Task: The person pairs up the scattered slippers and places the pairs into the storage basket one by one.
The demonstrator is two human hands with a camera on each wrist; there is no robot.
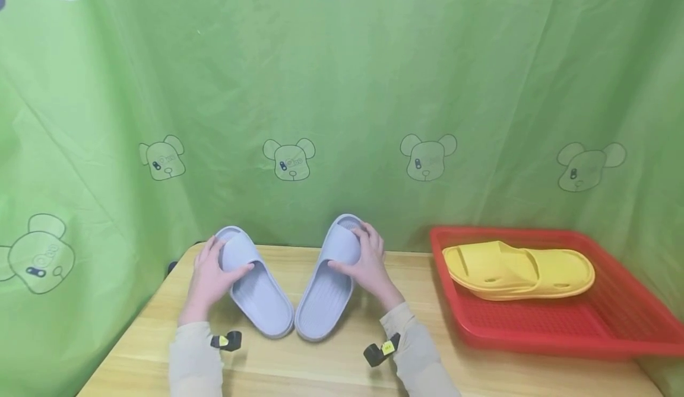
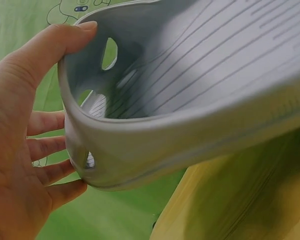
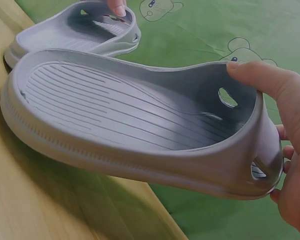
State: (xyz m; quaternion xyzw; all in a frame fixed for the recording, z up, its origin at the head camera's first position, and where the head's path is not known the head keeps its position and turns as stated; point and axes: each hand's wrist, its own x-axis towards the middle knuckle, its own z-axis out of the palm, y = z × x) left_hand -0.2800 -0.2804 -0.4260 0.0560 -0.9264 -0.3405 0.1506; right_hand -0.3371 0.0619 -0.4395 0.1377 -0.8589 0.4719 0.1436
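Slippers (image 1: 264, 305), pale blue-gray, held at table's (image 1: 299, 373) far edge, toes splayed, heels touching or nearly so. Left hand (image 1: 211, 272) pinches one strap (image 1: 240, 253), right hand (image 1: 369, 260) the other, thumbs inside openings, fingers outside. Likely risk: loose pinch on smooth strap slips, slipper drops past far edge; heels might knock and twist the hold. Foam-like molding, ridged footbeds, holed straps. Yellow pair (image 1: 518, 272), smooth, rounded, in red plastic tray (image 1: 540, 342) by table's right edge.
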